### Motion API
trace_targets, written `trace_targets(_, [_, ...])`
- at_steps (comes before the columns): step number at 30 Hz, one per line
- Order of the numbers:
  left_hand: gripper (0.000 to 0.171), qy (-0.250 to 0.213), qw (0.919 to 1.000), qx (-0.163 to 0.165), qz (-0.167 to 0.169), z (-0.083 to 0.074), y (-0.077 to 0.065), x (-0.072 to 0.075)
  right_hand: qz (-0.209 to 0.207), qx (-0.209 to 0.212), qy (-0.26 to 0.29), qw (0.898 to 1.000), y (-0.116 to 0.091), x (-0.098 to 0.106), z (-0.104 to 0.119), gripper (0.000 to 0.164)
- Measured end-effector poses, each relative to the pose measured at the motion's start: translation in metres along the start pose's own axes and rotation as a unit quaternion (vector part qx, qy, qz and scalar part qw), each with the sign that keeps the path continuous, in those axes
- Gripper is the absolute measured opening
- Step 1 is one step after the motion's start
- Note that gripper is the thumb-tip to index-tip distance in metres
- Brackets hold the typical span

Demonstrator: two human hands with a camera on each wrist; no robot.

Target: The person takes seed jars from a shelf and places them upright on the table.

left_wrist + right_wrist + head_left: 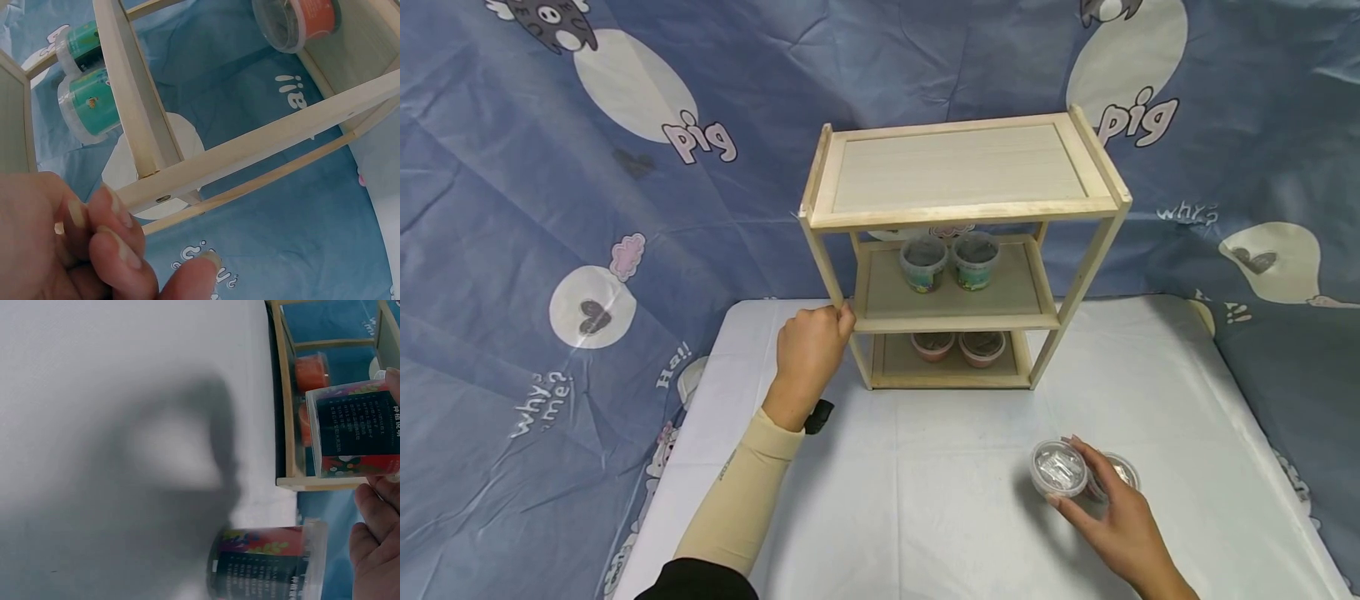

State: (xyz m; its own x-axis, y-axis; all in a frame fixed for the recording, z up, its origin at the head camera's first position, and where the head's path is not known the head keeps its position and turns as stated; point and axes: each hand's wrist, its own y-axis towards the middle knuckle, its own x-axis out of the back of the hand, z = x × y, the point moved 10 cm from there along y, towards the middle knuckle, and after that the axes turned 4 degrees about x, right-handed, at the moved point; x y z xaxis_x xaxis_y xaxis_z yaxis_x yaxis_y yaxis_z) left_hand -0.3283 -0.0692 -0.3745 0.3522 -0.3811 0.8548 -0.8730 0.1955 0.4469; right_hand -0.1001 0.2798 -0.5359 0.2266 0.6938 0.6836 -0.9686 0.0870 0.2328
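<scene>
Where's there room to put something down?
The bare top of the pale wooden rack, between its side rails. Also, the white cloth between the beige sleeve and right hand. It's crowded around that hand, holding one dark-labelled round plastic tub near a matching tub, and on the middle shelf, around two green-labelled clear plastic tubs.

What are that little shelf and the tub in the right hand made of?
The shelf: probably wood, with a matte, unpainted look, given its pale tan bars. The tub in the right hand: likely clear, glossy plastic, as its top is see-through and catches light; its label may be paper or film.
</scene>
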Motion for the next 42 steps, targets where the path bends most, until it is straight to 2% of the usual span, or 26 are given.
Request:
trace_targets(5, [0.059,0.006,1.0,0.001,0.003,0.001,0.0,-0.001,-0.007,0.01,-0.01,1.0,-0.002,-0.002,0.001,0.087])
trace_targets(11, [0.06,0.008,1.0,-0.002,-0.003,0.0,0.0,0.0,0.0,0.019,0.002,1.0,-0.001,-0.008,-0.001,0.087])
trace_targets(15, [0.06,0.013,0.9999,-0.001,-0.001,0.0,-0.001,0.0,0.0,0.027,-0.02,0.999,-0.003,-0.01,-0.002,0.086])
trace_targets(23, [0.06,0.009,0.9999,0.003,-0.004,0.0,0.0,0.0,-0.026,0.083,-0.055,0.995,-0.004,-0.012,0.001,0.09])
trace_targets(31, [0.059,0.013,0.9999,0.003,0.001,0.001,0.0,0.0,0.001,0.053,-0.083,0.995,-0.004,-0.016,-0.005,0.088])
trace_targets(42, [0.058,0.009,0.9999,0.008,0.004,0.001,0.0,-0.001,0.006,0.095,-0.103,0.99,-0.005,-0.022,-0.003,0.092])
